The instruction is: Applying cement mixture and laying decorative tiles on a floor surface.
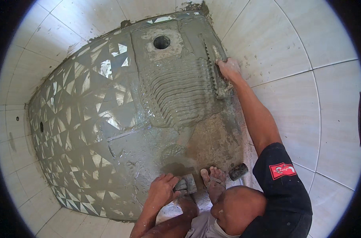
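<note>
Now your right hand (230, 70) grips the toothed trowel (215, 73) at the far right side of the wet, wavy cement (176, 89), while your left hand (163, 188) curls near you at a gray block (187, 183), though I can't tell if it holds it.

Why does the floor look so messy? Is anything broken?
The patterned tiles on the left look odd: grey paste, probably cement, covers much of their design. Specks of it seem to dirty the pale wall too. The wavy ridges beside the toothed tool look combed, not cracked. Nothing looks clearly broken.
</note>
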The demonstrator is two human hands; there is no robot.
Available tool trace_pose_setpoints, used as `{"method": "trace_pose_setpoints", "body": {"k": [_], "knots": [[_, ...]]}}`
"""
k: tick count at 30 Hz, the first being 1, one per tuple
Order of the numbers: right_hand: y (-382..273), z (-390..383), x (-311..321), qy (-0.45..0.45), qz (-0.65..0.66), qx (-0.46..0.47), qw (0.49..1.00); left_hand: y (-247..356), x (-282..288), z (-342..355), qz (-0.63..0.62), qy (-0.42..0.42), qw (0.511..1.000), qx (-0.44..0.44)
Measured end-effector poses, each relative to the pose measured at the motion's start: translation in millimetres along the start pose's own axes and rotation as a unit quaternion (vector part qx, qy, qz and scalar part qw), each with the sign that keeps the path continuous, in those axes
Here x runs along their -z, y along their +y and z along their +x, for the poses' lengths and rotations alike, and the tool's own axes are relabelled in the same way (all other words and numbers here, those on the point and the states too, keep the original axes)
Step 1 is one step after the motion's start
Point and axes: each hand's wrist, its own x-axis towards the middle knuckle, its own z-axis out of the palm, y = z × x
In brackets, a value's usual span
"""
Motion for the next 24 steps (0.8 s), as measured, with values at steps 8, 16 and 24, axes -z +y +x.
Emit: {"method": "trace_pose_setpoints", "body": {"k": [8, 16, 24], "knots": [[11.0, -94.3, -3.2, -0.208, 0.017, 0.099, 0.973, -11.7, -12.4, -10.9, -0.009, -0.026, 0.999, 0.036], [21.5, -165.8, 5.9, -0.094, 0.243, -0.144, 0.955, -5.6, -5.5, -6.0, 0.011, -0.023, 1.000, 0.009], [-29.2, -167.9, -33.0, -0.215, 0.335, -0.082, 0.914, -2.5, -14.2, -16.0, 0.008, -0.011, 1.000, 0.017]]}}
